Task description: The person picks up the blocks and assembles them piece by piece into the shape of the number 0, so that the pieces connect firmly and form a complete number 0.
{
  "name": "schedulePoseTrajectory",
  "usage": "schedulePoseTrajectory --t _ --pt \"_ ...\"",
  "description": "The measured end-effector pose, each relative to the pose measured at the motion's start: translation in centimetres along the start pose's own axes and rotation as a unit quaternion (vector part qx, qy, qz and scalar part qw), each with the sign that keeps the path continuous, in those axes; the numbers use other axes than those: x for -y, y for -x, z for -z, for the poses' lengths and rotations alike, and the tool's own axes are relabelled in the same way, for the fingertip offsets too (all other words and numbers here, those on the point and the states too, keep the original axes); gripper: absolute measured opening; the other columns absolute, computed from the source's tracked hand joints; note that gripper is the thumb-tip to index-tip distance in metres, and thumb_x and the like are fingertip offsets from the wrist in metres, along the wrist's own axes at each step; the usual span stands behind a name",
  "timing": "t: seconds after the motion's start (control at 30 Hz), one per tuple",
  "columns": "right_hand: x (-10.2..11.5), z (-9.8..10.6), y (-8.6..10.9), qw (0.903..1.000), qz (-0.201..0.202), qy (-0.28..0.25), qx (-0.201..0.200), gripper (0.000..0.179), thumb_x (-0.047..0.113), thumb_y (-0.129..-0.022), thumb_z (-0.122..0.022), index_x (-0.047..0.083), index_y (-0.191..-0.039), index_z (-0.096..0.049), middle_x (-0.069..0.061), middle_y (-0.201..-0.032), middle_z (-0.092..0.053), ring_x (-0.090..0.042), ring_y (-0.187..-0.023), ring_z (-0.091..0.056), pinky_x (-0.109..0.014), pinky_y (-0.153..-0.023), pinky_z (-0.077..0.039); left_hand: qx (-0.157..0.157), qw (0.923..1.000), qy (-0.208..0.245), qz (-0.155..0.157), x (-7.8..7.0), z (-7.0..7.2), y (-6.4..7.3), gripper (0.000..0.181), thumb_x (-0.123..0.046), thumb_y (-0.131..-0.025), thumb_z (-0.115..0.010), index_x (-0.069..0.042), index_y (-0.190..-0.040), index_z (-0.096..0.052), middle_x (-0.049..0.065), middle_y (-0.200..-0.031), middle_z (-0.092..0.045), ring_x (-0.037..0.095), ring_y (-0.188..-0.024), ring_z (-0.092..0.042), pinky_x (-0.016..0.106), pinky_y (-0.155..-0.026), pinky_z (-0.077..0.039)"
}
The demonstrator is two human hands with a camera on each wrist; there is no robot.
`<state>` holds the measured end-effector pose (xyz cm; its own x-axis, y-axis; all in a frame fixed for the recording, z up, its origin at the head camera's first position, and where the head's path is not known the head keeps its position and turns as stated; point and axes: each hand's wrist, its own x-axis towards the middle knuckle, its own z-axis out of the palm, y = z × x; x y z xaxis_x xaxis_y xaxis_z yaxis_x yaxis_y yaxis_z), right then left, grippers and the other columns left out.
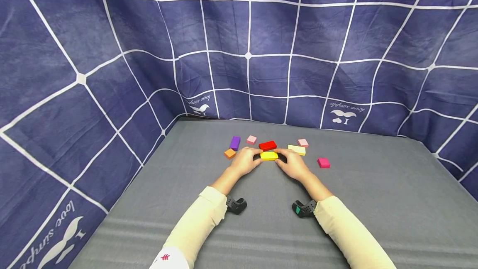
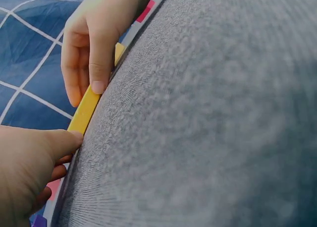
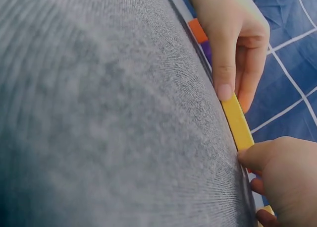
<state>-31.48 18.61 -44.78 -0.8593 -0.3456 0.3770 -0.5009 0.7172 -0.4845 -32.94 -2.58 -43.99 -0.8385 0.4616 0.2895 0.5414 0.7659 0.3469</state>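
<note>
A yellow rectangular block [image 1: 269, 156] lies lengthwise from left to right between the two hands. My left hand [image 1: 244, 161] pinches its left end, thumb on the near side. At the other end my right hand [image 1: 293, 164] pinches it the same way. Both wrist views show the thumbs against the near face of the yellow block [image 2: 85, 111], with the other fingers mostly on its far side. Just behind it is a red block [image 1: 267, 146], set slightly askew; whether the two touch I cannot tell.
Left of the hands lie a purple block [image 1: 235, 143], an orange one [image 1: 229, 153] and a pink one [image 1: 251, 139]. To the right are a pale yellow block [image 1: 296, 150], another pink block [image 1: 303, 143] and a crimson one [image 1: 323, 162]. A blue checked curtain [image 1: 224, 74] borders the grey table [image 1: 269, 235].
</note>
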Motion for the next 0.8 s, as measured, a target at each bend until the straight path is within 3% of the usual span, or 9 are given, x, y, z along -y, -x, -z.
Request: schedulePoseTrajectory --t 0.33,0.53,0.8 --pt "-0.2 -0.3 -0.2 0.9993 0.005 -0.015 -0.033 0.031 -0.001 -0.084 -0.07 -0.003 -0.115 -0.067 -0.018 -0.109 -0.068 -0.033 -0.099 -0.061 -0.048 -0.09 -0.047 -0.019 0.9989 0.043 -0.006 0.4 -0.1 -0.2 0.033 -0.019 -0.087 -0.074 -0.009 -0.118 -0.072 0.005 -0.111 -0.071 0.025 -0.104 -0.063 0.036 -0.092 -0.048" --pt "0.2 0.1 0.3 0.9986 -0.021 -0.045 -0.02 0.029 0.003 -0.082 -0.074 0.0 -0.111 -0.071 -0.012 -0.098 -0.07 -0.027 -0.09 -0.059 -0.044 -0.079 -0.047 -0.006 0.9973 0.066 -0.032 0.6 0.7 0.4 0.032 -0.016 -0.085 -0.076 -0.006 -0.115 -0.072 0.005 -0.11 -0.072 0.023 -0.104 -0.064 0.035 -0.093 -0.047" --pt "0.7 1.5 1.2 0.9966 -0.032 -0.075 0.01 0.028 0.008 -0.08 -0.078 0.005 -0.108 -0.074 -0.005 -0.096 -0.07 -0.02 -0.084 -0.058 -0.036 -0.073 -0.047 0.03 0.9932 0.094 -0.061 0.3 2.1 1.1 0.031 -0.015 -0.085 -0.076 -0.005 -0.114 -0.073 0.004 -0.108 -0.072 0.019 -0.102 -0.066 0.029 -0.088 -0.05"
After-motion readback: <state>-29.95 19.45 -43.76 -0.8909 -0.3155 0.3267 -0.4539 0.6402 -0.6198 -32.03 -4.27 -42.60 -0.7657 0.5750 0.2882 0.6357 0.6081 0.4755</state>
